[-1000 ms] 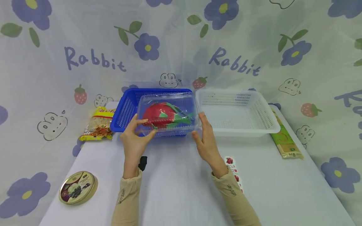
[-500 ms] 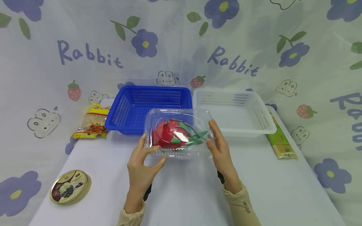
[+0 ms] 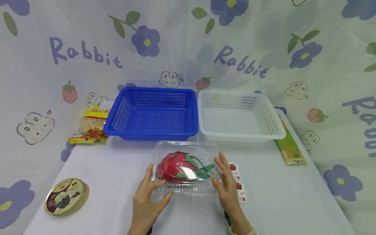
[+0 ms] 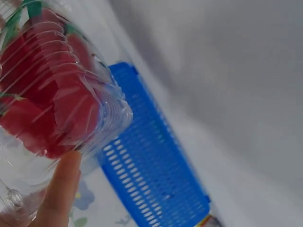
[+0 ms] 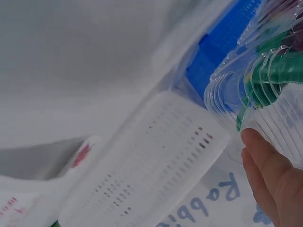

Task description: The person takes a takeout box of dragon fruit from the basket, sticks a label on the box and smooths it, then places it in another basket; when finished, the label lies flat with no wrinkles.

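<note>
A clear plastic clamshell box (image 3: 191, 188) sits between my two hands over the near middle of the table. Inside it lies a red dragon fruit (image 3: 176, 165) with green tips, visible through the lid. My left hand (image 3: 147, 202) grips the box's left end, thumb near the front edge; one of its fingers (image 4: 60, 189) presses the box wall in the left wrist view. On the opposite end, my right hand (image 3: 228, 191) holds the box with thumb and fingers. Its fingertips (image 5: 251, 137) meet the ribbed side in the right wrist view.
Behind the box stand a blue basket (image 3: 151, 133) and a white basket (image 3: 241, 133), side by side. A yellow food bag (image 3: 91, 125) lies left, a green packet (image 3: 290, 147) right. A round tin (image 3: 65, 197) sits front left. Dragon-fruit stickers (image 3: 241, 187) lie beside my right hand.
Both hands have brought the plastic box down and toward me, from over the blue basket to in front of the baskets. The blue basket's inside now shows fully.
</note>
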`<state>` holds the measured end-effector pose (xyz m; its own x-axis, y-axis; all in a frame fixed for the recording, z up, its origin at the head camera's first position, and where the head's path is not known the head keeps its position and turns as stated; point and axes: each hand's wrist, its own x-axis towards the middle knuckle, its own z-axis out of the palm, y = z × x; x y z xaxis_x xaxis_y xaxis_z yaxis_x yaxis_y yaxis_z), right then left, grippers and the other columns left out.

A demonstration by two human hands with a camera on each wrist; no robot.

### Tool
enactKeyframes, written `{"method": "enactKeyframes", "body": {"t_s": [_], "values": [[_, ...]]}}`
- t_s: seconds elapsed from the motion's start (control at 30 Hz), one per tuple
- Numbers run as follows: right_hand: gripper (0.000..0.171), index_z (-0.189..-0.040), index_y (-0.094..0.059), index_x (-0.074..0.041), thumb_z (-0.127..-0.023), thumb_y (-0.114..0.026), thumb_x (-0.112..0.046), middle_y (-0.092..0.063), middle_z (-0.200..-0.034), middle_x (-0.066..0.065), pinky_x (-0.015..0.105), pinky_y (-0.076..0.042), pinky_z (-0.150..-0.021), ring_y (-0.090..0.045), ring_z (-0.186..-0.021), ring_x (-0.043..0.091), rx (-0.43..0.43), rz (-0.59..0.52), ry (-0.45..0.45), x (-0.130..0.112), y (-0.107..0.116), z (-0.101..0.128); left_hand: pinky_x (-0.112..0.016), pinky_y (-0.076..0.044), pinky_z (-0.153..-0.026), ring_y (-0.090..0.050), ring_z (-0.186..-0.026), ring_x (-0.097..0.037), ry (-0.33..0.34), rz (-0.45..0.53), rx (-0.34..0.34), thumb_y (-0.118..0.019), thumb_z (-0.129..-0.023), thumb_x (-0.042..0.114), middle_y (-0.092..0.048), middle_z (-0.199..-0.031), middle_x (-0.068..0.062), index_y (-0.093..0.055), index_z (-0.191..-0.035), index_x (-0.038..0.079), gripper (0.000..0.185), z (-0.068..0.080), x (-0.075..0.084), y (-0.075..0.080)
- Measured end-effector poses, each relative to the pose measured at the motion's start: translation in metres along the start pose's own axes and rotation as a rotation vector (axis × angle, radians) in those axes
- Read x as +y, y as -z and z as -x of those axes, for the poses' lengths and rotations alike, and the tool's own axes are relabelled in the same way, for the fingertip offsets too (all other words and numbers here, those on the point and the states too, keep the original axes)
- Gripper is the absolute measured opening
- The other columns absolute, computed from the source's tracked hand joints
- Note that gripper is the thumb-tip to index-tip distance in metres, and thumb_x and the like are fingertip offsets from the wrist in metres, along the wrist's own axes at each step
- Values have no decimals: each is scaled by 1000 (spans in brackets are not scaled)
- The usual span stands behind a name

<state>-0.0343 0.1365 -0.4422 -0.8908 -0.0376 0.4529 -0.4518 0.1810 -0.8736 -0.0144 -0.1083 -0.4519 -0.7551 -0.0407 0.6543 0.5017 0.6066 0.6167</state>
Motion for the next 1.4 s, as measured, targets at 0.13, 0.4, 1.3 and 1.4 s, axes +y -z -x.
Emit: {"method": "enactKeyframes", "body": {"t_s": [0.13, 0.4, 1.3, 1.4], "values": [[53, -139, -41, 9, -87, -46, 14, -28, -159, 6, 11, -22, -114, -24, -148, 8, 21, -11, 42, 11, -3, 3, -9, -32, -104, -35, -139, 2, 14, -19, -7, -92, -44, -3, -48, -142, -27, -67, -93, 10, 56, 8, -5, -6], [54, -141, -43, 5, -88, -49, 12, -27, -157, 21, 10, -21, -113, -24, -148, 7, -6, 56, -12, 22, -3, 2, -24, -48, -96, -51, -127, -43, 165, -101, -160, -92, -46, -6, -40, -149, -25, -65, -106, 13, 68, 10, -4, -6], [64, -145, -36, 1, -93, -63, -23, -40, -144, 32, 62, -47, -93, -50, -124, 49, -53, 651, -756, 23, 74, 0, -59, -52, -87, -50, -127, -47, 399, -30, -472, -85, -70, 12, -33, -154, -17, -52, -134, 22, 73, -7, 4, 15], [70, -144, -35, 6, -87, -69, -18, -44, -137, 36, 61, -46, -92, -52, -118, 51, -98, 721, -788, 25, 80, 0, -58, -52, -87, -49, -128, -46, 401, -28, -475, -85, -70, 12, -33, -154, -17, -52, -135, 22, 73, -7, 4, 14]]}}
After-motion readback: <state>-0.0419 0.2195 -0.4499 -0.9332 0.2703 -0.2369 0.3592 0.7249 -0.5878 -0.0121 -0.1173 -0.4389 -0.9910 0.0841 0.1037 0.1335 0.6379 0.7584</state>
